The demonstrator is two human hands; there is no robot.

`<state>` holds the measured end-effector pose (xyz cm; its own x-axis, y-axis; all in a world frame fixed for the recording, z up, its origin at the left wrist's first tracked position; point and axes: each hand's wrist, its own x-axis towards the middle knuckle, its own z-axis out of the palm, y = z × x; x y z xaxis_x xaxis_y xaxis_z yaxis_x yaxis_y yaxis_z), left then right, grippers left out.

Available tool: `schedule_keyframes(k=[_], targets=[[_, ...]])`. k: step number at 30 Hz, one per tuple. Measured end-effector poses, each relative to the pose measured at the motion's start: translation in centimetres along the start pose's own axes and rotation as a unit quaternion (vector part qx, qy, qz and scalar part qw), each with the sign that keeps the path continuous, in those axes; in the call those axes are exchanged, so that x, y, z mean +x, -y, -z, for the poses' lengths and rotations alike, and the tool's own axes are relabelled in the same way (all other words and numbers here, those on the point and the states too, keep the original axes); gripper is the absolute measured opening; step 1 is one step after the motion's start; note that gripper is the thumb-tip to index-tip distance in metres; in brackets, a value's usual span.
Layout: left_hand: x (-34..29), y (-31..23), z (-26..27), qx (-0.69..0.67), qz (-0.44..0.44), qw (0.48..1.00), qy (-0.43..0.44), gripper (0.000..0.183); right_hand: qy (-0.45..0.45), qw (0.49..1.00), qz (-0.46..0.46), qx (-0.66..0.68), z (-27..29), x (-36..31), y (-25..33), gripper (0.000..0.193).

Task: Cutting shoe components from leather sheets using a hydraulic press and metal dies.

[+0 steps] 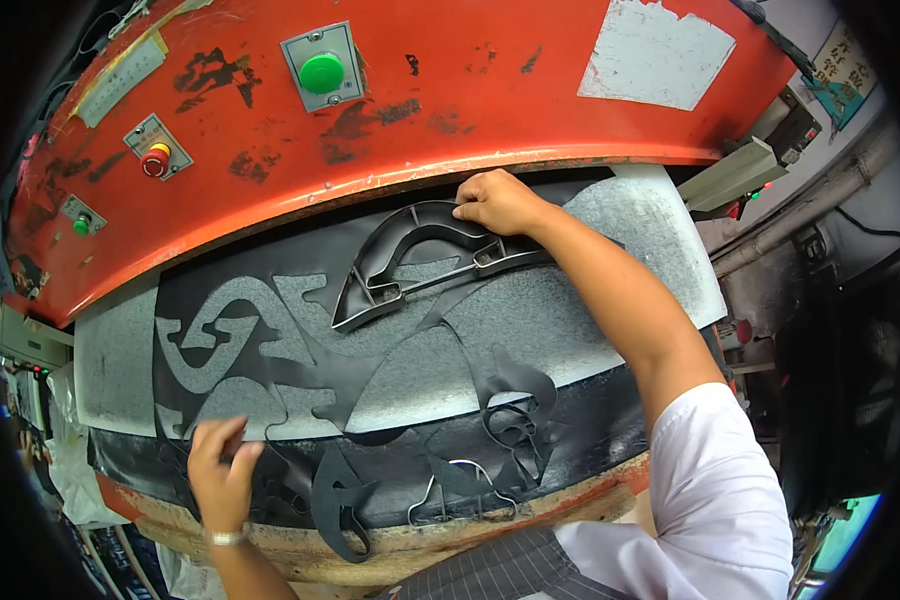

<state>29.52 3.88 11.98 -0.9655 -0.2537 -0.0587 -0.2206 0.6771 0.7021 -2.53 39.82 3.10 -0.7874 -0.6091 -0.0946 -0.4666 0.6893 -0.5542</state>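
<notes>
Under the red beam of a press, my right hand (497, 203) is closed on the upper edge of a curved metal cutting die (390, 293). Thin upright walls and short cross pieces make up the die, which rests on a black sheet (305, 375). Curved cut-outs run through that sheet, and the speckled grey-white board (610, 325) shows through them. My left hand (222, 472) is over the sheet's near left part, thumb and fingers apart, with nothing visible in it.
The red press beam (420, 110) spans the far side, with a green push button (321, 73) and a red stop button (155, 160). Black cut strips (338, 490) hang over the near edge beside a bent metal outline (460, 463). A worn wooden ledge (400, 555) borders the front.
</notes>
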Motion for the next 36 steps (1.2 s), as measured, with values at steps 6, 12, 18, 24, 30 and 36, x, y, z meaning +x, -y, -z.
schedule_keyframes(k=[6, 12, 18, 24, 30, 36], targets=[[9.5, 0.4, -10.7, 0.022, -0.125, 0.991, 0.032, 0.036, -0.069, 0.997, -0.043, 0.012, -1.4, -1.5, -0.4, 0.028], [11.2, 1.0, -13.6, 0.029, -0.16, 0.987, -0.005, 0.022, -0.032, 0.995, -0.056, 0.076, 1.2, -9.7, -1.5, 0.075], [12.6, 1.5, -14.8, -0.012, -0.128, 0.991, -0.04, 0.013, -0.073, 0.996, 0.013, -0.039, -0.9, -11.8, -2.2, 0.064], [12.4, 2.3, -14.4, 0.025, -0.154, 0.987, -0.047, 0.013, -0.117, 0.992, 0.042, -0.027, -1.8, -11.5, -2.1, 0.057], [12.3, 2.2, -14.8, 0.048, -0.218, 0.973, -0.058, 0.015, -0.13, 0.99, 0.05, -0.031, -1.5, -11.9, -2.3, 0.055], [12.3, 2.1, -14.5, 0.053, -0.223, 0.972, -0.057, 0.015, -0.111, 0.993, 0.047, -0.01, -1.3, -11.6, -2.3, 0.058]])
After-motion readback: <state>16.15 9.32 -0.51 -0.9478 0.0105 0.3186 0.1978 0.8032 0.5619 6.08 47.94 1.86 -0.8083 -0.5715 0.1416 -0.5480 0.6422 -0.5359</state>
